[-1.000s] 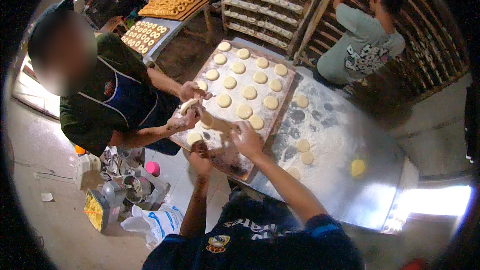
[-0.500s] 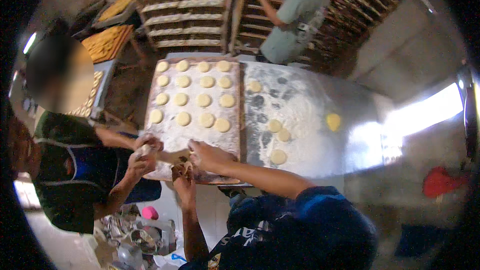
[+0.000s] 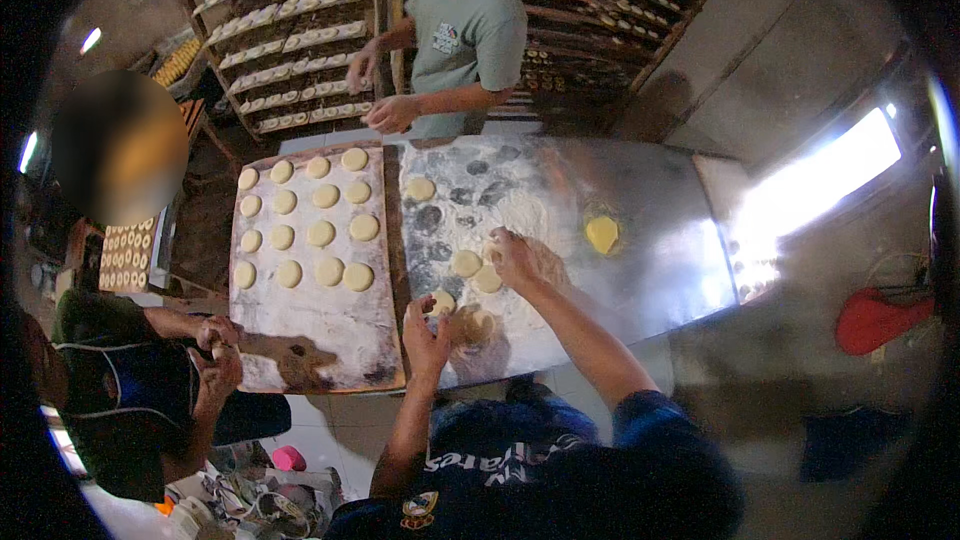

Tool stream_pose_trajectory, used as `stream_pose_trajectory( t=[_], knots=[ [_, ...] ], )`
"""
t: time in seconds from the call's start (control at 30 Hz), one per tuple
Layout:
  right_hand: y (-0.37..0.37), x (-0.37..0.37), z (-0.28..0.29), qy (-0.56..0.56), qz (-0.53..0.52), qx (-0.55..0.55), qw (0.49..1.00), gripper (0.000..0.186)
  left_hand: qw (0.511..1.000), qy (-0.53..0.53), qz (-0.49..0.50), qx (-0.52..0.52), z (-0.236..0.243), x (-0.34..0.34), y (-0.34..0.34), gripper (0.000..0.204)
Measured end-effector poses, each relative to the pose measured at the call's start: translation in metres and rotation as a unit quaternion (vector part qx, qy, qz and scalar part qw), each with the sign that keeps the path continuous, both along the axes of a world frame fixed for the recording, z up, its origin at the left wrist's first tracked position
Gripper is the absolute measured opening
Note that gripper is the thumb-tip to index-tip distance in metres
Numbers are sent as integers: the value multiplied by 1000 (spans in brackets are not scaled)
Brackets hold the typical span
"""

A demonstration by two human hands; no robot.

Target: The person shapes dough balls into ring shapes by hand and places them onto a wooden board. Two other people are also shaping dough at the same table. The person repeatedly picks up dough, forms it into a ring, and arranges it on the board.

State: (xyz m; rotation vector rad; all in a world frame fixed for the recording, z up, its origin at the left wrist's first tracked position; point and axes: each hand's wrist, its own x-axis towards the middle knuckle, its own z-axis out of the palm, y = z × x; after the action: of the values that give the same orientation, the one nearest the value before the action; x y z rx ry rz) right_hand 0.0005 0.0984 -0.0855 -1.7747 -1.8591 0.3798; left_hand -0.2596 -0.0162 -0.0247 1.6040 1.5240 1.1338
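Over the left part of the floured metal table (image 3: 650,285), my left hand (image 3: 427,335) grips a round, pale dough disc (image 3: 440,304) by its edge. Just right of it, a dough disc (image 3: 476,326) lies in shadow. My right hand (image 3: 515,262) is farther right, fingers drawn together and pointing down; a pale bit shows at the fingertips, too hidden to name. Two more dough discs, one (image 3: 466,263) and another (image 3: 487,280), lie touching or nearly so beside that hand. Farther back sits a single dough disc (image 3: 420,189).
A floured wooden board (image 3: 315,340) on the left carries rows of dough discs. A yellow lump (image 3: 602,234) rests on the table's right side. One person (image 3: 460,50) stands across the table before loaded racks (image 3: 290,45); another person's hands (image 3: 217,350) are at the board's left edge.
My hands have moved right, from the board to the metal table, and spread apart. The person across has turned and stands nearer the middle. The whole view has shifted.
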Motion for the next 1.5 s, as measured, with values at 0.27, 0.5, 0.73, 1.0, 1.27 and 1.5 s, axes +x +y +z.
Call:
stream_pose_trajectory(
  t=[0.27, 0.5, 0.73, 1.0, 1.27, 1.5],
  knots=[
    [-14, 20, -1, -51, 65, -49, 995, 37, 990, -106, 91, 6, -2, 115, 9, 30],
    [-45, 37, 32, 316, 35, -52, 947, 38, 974, -177, 140, -6, -11, 152, 23, 34],
    [-77, -52, 45, 358, 72, -168, 916, 34, 960, -63, 272, -2, 16, 66, -48, 29],
    [-112, -237, 75, 186, 312, -187, 913, 33, 870, -133, 474, -3, -7, -104, -123, 23],
    [-102, -242, 33, 351, 163, -217, 896, 37, 944, -182, 268, -62, -11, -120, -77, 27],
    [-108, -180, 72, 499, -20, -168, 850, 36, 826, -520, 27, -217, 8, -58, -10, 32]
  ],
)
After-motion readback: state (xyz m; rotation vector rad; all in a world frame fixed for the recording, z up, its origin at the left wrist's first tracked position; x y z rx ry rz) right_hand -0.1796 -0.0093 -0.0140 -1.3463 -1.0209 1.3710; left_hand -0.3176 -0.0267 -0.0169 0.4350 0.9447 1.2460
